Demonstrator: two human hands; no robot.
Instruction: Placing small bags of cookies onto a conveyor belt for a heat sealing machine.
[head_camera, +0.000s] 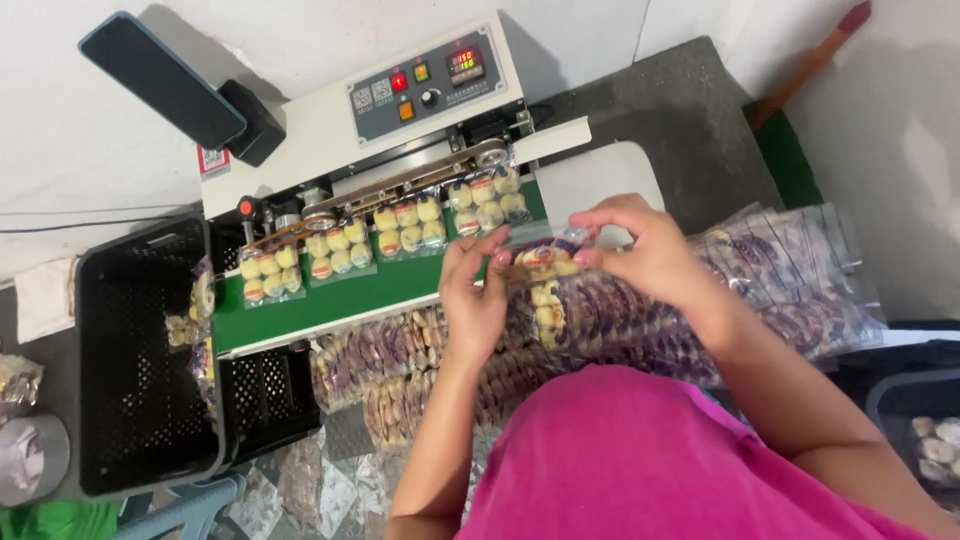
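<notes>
While four packs ride the green belt (330, 290), both hands — left hand (472, 300), right hand (640, 250) — pinch one clear snack bag (545, 262) with closed fingers.

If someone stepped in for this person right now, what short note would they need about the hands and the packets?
Left hand: pinching the left side of a clear packet of small round sweets, held above the belt's right end.
Right hand: grip on the same packet's top right edge.
Green conveyor belt of the sealing machine: four filled packets ride along it under the sealing strip.
Black crate at the belt's left end: a few packets lie at its edge.
Unsealed stack: many packets piled in front of the person and to the right.
Done: some packets through. Left: the held packet and the pile.
</notes>
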